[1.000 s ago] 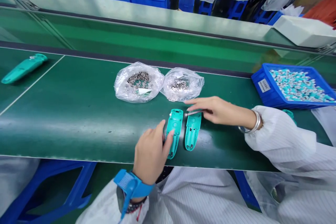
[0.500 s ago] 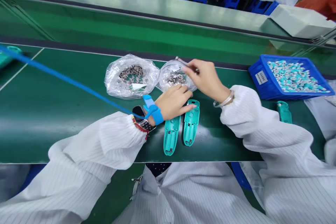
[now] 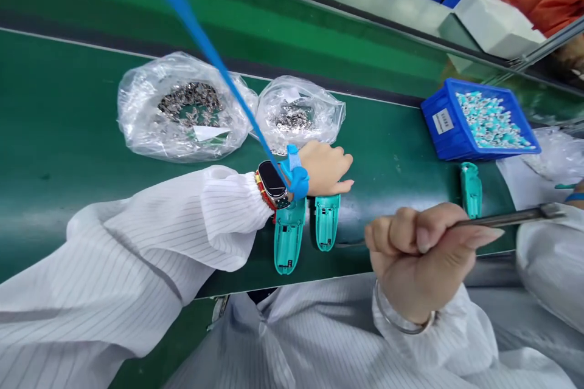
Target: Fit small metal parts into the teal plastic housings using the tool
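Note:
My left hand (image 3: 326,168), with a blue wrist strap and a watch, lies over the upper ends of two teal plastic housing halves. The left housing half (image 3: 288,243) and the right housing half (image 3: 326,225) lie hollow side up; small dark parts show inside. My left thumb is apart from the bent fingers, and nothing shows held there. My right hand (image 3: 420,255) is raised near the bench's front edge, closed around metal tweezers (image 3: 506,217). Their thin tip points left toward the right housing half. Behind my left hand sits a clear bag of small metal parts (image 3: 294,118).
A larger clear bag of metal parts (image 3: 191,103) stands at left. A blue bin (image 3: 449,134) of small teal-and-white pieces is at right, near another teal housing (image 3: 471,189). A blue cord (image 3: 205,42) crosses the view. Another person's sleeve (image 3: 554,255) shows at the right edge.
My right hand has drawn back from the smaller bag toward me and to the right, still with the tweezers. My left hand stays over the housing halves. The view has turned to the right.

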Available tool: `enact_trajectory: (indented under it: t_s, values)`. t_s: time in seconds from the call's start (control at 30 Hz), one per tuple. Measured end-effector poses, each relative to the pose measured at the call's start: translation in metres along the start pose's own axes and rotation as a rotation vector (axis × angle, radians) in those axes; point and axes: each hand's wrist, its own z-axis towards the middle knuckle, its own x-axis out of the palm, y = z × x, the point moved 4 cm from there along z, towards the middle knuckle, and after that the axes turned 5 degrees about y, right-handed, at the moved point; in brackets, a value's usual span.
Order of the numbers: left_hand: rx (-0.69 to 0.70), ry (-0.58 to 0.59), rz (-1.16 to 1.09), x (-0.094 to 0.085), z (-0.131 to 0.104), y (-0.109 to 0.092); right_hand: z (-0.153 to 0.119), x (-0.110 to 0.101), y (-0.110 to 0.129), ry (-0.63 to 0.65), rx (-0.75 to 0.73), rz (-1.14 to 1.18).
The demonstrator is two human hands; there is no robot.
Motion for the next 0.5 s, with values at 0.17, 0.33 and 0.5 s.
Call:
enact_trajectory:
  t_s: [0.17, 0.33, 0.5]
  values:
    - [-0.042, 0.021, -0.023, 0.005, 0.004, 0.002, -0.006, 0.008, -0.010, 0.011, 0.010, -0.023]
    - [-0.046, 0.017, -0.067, 0.007, 0.004, 0.003, -0.005, 0.010, -0.005, -0.011, -0.015, -0.149]
    - [-0.044, -0.013, -0.082, 0.002, -0.001, 0.002, -0.007, 0.015, -0.008, 0.051, -0.009, -0.010]
